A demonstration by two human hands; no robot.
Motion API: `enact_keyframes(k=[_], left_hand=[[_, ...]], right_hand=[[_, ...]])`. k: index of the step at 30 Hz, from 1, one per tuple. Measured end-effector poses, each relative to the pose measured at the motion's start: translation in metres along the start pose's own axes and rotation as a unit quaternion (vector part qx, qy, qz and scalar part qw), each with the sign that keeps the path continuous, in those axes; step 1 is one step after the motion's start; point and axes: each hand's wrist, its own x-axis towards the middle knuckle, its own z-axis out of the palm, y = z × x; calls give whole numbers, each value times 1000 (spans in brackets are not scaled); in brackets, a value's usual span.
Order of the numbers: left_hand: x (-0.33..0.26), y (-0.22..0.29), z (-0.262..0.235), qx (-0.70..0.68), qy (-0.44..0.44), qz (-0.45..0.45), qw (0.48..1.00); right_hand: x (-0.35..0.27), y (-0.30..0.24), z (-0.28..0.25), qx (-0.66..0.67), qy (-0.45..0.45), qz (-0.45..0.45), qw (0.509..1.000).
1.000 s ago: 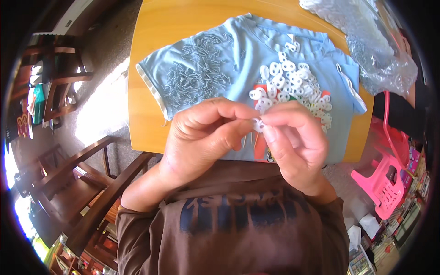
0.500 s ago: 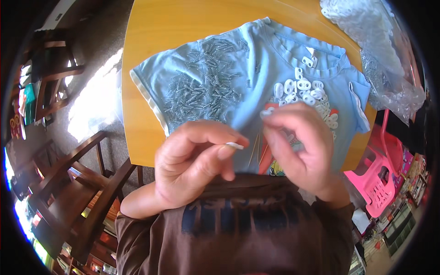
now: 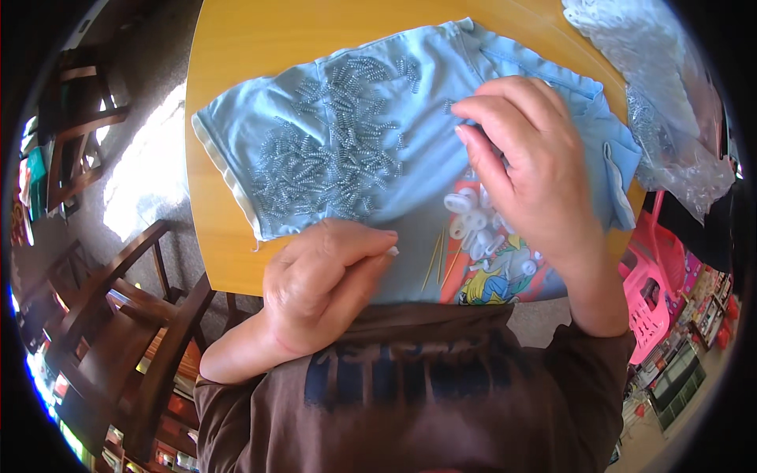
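My left hand (image 3: pixel 327 284) is pinched closed, a small white plastic piece (image 3: pixel 393 251) peeking out at the fingertips; most of the piece is hidden. Over the light blue T-shirt (image 3: pixel 426 169), my right hand (image 3: pixel 528 150) reaches with thumb and index finger apart. A small metal spring (image 3: pixel 448 106) lies right at its index fingertip. Left of it, a large heap of similar springs (image 3: pixel 339 150) covers the shirt. Below the right hand sits a pile of white plastic pieces with holes (image 3: pixel 471 219), partly covered by that hand.
Thin wooden sticks (image 3: pixel 438 256) lie beside the white pieces. The shirt is spread on a yellow wooden table (image 3: pixel 236 47). Clear plastic bags (image 3: pixel 670 110) of parts rest at the far right. A pink plastic chair (image 3: pixel 650 307) stands right, wooden chairs (image 3: pixel 118 307) left.
My right hand has moved away from the left, up and forward to the lone spring; the pale piece at its fingertips no longer shows. My left hand has closed more. The view has shifted slightly.
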Motion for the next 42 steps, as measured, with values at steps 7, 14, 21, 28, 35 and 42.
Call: enact_keyframes(k=[7,14,21,28,35,42], left_hand=[[1,-2,1,21,0,19,1000],[1,-2,1,25,7,33,999],[-4,4,-7,-159,8,-75,984],[7,17,3,-365,100,-156,912],[4,19,8,-401,111,-150,897],[2,15,7,-367,94,-145,914]], right_hand=[[7,-10,1,23,19,-43,999],[7,-19,-2,243,11,48,969],[-1,-29,-7,461,-44,120,878],[-8,-45,-16,607,-88,210,761],[-13,-52,-15,635,-95,251,725],[-15,-51,-10,575,-77,200,789]])
